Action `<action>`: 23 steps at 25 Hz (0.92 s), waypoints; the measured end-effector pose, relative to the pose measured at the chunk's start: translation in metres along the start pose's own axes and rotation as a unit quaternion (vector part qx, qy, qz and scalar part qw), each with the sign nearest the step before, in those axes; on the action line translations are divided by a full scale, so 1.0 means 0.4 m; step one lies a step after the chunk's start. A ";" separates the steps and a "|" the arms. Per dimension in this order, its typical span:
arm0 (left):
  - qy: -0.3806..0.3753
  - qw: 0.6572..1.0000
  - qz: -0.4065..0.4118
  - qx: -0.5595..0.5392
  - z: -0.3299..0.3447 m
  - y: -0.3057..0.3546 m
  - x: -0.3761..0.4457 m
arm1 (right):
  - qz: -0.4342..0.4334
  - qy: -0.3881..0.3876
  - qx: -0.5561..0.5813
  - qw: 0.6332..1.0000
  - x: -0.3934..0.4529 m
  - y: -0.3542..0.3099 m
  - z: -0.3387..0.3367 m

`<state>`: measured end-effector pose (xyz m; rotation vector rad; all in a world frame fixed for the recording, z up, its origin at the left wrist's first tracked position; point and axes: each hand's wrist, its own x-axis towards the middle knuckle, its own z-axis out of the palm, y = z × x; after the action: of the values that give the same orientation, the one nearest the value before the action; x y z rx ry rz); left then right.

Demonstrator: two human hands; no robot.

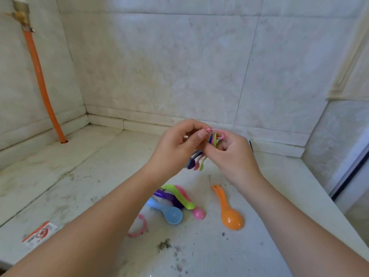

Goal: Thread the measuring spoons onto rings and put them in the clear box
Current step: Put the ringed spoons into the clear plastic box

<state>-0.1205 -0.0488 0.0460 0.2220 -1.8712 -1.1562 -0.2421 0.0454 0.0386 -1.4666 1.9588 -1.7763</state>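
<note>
While the stained white stone counter (65, 168) carries a loose orange plastic spoon (229, 212) and a heap of coloured plastic spoons (175, 202), left hand (175, 145) and right hand (236, 154) together pinch a pink plastic ring (218, 133) above it, small coloured spoons (196, 162) dangling; a second pink ring (139, 226) lies nearby.

The scene is bright with soft, even daylight, a little cool in colour. On the tiled wall (179, 62) a faint bluish tint lies in the upper middle. Shadows are weak: only pale, diffuse ones lie on the countertop (60, 176) under the forearms and beside the orange spoon (229, 212). There is no hard glare. The wide-angle lens bends the wall joints and the orange hose (40, 80) near the left edge. The picture is slightly soft everywhere, and the hands in the middle look a bit smeared.
</note>
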 end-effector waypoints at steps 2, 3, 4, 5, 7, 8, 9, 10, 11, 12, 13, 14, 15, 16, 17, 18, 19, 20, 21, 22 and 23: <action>0.012 0.998 -0.039 0.038 -0.001 -0.022 0.036 | 0.004 0.069 0.012 0.998 0.028 0.004 -0.035; 0.007 0.991 -0.069 0.110 0.001 -0.041 0.054 | 0.001 0.109 -0.003 0.994 0.039 0.008 -0.051; -0.021 0.971 -0.105 0.214 0.005 -0.063 0.068 | 0.001 0.140 -0.022 0.990 0.047 0.012 -0.064; -0.066 0.941 -0.145 0.298 0.011 -0.083 0.076 | 0.003 0.161 -0.042 0.986 0.054 0.015 -0.075; -0.135 0.906 -0.206 0.343 0.026 -0.106 0.078 | 0.008 0.190 -0.079 0.979 0.060 0.017 -0.091; -0.142 0.910 -0.213 0.326 0.029 -0.113 0.078 | 0.005 0.202 -0.096 0.975 0.062 0.017 -0.095; -0.133 0.920 -0.201 0.310 0.031 -0.114 0.077 | -0.004 0.213 -0.108 0.971 0.063 0.017 -0.097; -0.121 0.925 -0.182 0.310 0.030 -0.109 0.076 | -0.014 0.222 -0.117 0.968 0.067 0.016 -0.098; -0.114 0.928 -0.169 0.312 0.024 -0.103 0.072 | -0.020 0.226 -0.134 0.965 0.073 0.015 -0.096; -0.111 0.929 -0.161 0.315 0.015 -0.097 0.063 | -0.018 0.223 -0.164 0.961 0.079 0.014 -0.092; -0.114 0.929 -0.154 0.317 0.002 -0.092 0.051 | -0.009 0.208 -0.207 0.956 0.087 0.014 -0.085; -0.121 0.929 -0.148 0.318 -0.011 -0.084 0.036 | 0.009 0.175 -0.256 0.951 0.095 0.014 -0.074; -0.126 0.927 -0.145 0.321 -0.024 -0.077 0.021 | 0.034 0.126 -0.297 0.946 0.102 0.015 -0.062; -0.126 0.926 -0.147 0.323 -0.037 -0.071 0.003 | 0.060 0.065 -0.321 0.943 0.106 0.014 -0.044; -0.120 0.928 -0.149 0.319 -0.044 -0.064 -0.012 | 0.088 -0.001 -0.328 0.941 0.110 0.011 -0.030; -0.109 0.931 -0.150 0.314 -0.049 -0.056 -0.026 | 0.116 -0.060 -0.321 0.938 0.112 0.007 -0.016; -0.097 0.935 -0.146 0.308 -0.053 -0.050 -0.038 | 0.142 -0.108 -0.313 0.933 0.112 0.001 -0.006; -0.084 0.939 -0.142 0.301 -0.057 -0.045 -0.053 | 0.156 -0.141 -0.313 0.926 0.108 0.001 0.001; -0.070 0.945 -0.142 0.287 -0.064 -0.041 -0.069 | 0.156 -0.154 -0.330 0.918 0.103 0.003 0.003; -0.058 0.949 -0.151 0.272 -0.077 -0.038 -0.086 | 0.147 -0.153 -0.357 0.910 0.097 0.007 0.002; -0.053 0.949 -0.168 0.262 -0.093 -0.034 -0.107 | 0.131 -0.144 -0.387 0.901 0.087 0.011 -0.002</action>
<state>-0.0710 -0.0557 0.0158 0.8171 -2.2709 -0.8712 -0.2634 0.0211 0.0526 -1.4111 2.6568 -0.6150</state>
